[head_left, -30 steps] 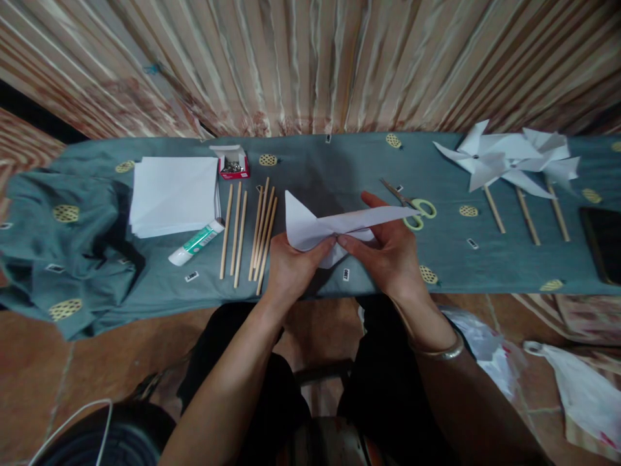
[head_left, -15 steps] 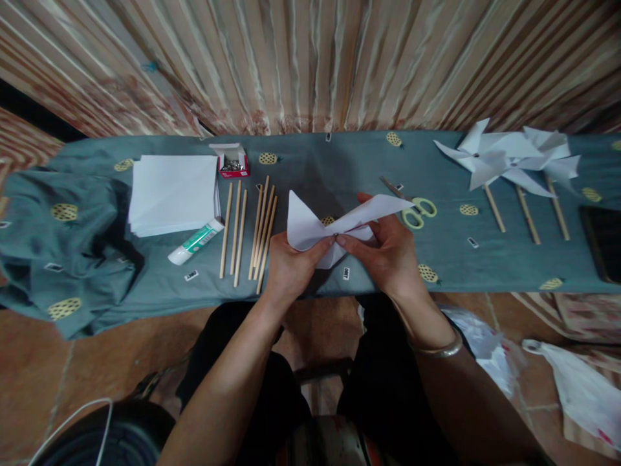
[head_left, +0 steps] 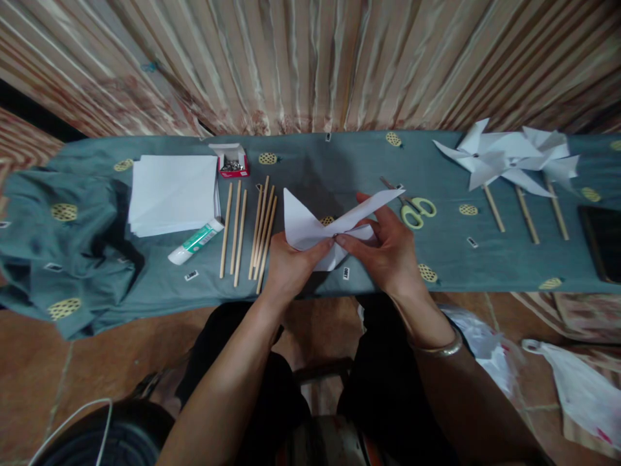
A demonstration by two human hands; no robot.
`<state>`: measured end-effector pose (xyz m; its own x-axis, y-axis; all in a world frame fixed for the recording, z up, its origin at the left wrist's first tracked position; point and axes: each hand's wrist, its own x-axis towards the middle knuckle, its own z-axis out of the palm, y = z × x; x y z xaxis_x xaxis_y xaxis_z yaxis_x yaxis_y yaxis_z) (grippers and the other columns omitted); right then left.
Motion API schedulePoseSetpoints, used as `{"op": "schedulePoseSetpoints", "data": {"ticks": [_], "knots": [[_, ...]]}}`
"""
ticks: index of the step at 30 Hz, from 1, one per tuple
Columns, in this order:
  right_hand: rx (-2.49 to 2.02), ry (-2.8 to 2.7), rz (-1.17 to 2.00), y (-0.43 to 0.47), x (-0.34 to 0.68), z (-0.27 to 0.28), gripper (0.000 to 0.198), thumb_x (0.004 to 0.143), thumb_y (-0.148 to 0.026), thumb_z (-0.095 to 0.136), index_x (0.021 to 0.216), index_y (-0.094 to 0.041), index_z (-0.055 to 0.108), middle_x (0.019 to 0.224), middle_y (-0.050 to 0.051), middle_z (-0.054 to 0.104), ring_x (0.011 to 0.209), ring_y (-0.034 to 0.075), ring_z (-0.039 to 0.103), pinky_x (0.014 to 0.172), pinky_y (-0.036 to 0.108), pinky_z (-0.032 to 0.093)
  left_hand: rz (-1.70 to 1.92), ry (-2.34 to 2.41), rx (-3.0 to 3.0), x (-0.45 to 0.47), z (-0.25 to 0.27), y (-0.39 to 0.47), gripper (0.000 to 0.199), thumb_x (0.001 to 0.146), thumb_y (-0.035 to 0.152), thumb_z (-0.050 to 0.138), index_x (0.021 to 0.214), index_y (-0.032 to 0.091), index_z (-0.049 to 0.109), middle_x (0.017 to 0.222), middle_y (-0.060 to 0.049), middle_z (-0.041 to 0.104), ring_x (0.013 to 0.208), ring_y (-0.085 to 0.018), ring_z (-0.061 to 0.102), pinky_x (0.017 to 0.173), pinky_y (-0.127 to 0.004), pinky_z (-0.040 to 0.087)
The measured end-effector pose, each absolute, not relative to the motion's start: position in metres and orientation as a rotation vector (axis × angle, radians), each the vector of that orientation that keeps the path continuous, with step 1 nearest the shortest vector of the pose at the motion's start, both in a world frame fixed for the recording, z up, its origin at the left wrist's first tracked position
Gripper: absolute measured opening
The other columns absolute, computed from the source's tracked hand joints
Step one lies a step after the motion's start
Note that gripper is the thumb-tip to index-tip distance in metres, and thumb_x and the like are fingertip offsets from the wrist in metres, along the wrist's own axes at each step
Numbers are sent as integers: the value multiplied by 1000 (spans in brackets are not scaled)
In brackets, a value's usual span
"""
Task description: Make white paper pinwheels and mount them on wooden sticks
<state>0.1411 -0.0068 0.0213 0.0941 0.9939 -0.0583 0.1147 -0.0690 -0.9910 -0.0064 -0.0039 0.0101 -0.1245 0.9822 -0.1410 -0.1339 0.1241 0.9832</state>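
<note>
A white paper pinwheel (head_left: 305,217) is held above the front of the table between both hands. My left hand (head_left: 294,262) grips its left side, the thumb pressed near the centre. From the other side my right hand (head_left: 388,249) pinches it, thumb at the middle and fingers behind the paper. A small dark thumbtack (head_left: 334,237) seems to sit between the two thumb tips; its detail is hard to make out. Green-handled scissors (head_left: 412,211) lie just beyond my right hand, and several wooden sticks (head_left: 259,233) lie left of my left hand.
On the cloth-covered table (head_left: 160,278) are a stack of white paper (head_left: 174,194), a glue stick (head_left: 196,241) and a red box of thumbtacks (head_left: 233,162). Finished paper pinwheels on sticks (head_left: 509,155) lie at the right, near a dark phone-like object (head_left: 601,243). A curtain (head_left: 310,65) hangs behind.
The pinwheel has shifted and turned slightly; its right-hand tip sits a little farther left. Both hands keep their hold, thumbs still meeting at the centre.
</note>
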Motion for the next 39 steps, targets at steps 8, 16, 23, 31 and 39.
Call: {"op": "schedulePoseSetpoints", "data": {"ticks": [8,16,23,31,39], "knots": [[-1414,-1218,1136,-7,143,19,80,65,-49,84,135,-24,54,89,2,76,82,25,73,75,40,62,1210,1281,921,-8,9,-4,28,57,25,85,80,14,74,81,-7,79,75,-24,74,72,-34,63],[-1389,-1144,1170,-8,143,19,80,60,-44,87,131,-21,57,94,4,77,87,25,74,76,39,63,1187,1268,920,-9,8,-6,28,59,26,86,81,13,75,83,-8,79,78,-26,75,72,-36,62],[-1440,-1095,1165,-7,146,21,79,58,-39,87,129,-17,58,83,4,78,69,23,73,61,35,62,1100,1144,905,-12,12,-8,29,60,29,85,84,15,76,85,-8,79,77,-24,74,77,-37,61],[-1444,-1116,1059,-8,160,18,74,61,-40,87,128,-19,62,82,5,77,66,23,72,58,35,62,1255,1074,910,-43,10,1,54,69,61,77,100,17,76,96,-9,78,91,-23,73,86,-34,55],[-1478,-1195,1063,-12,163,19,73,64,-38,84,131,-20,61,89,7,78,65,23,71,58,36,61,1432,1348,926,-74,5,11,27,62,38,82,80,18,77,80,-4,76,77,-16,69,78,-29,54]]}}
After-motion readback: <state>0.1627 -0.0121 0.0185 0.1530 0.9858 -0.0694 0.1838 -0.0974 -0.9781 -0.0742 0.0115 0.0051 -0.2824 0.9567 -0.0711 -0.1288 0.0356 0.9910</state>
